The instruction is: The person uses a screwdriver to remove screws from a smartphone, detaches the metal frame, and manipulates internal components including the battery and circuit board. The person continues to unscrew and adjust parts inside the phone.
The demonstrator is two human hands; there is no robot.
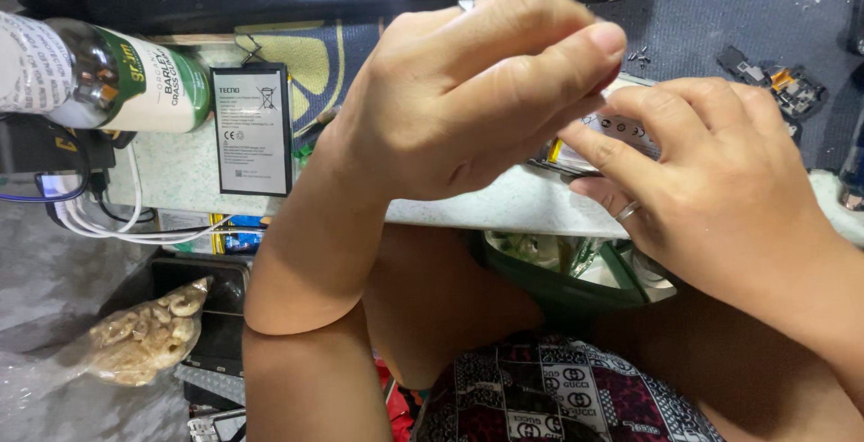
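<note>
From the head camera, the left hand is raised over the pale speckled worktop, its fingers curled together with thumb and forefinger pinched narrow near the top edge of a flat silvery phone battery with a yellow strip; what the pinch grips cannot be told. The right hand, wearing a ring, holds that battery at the worktop's near edge, fingers laid across its face. Well apart to the left, a second flat black-framed battery with a white label lies on the worktop, just beside a glass jar with a green and white label lying on its side. Below, a clear bag of pale nuts rests near white cables.
</note>
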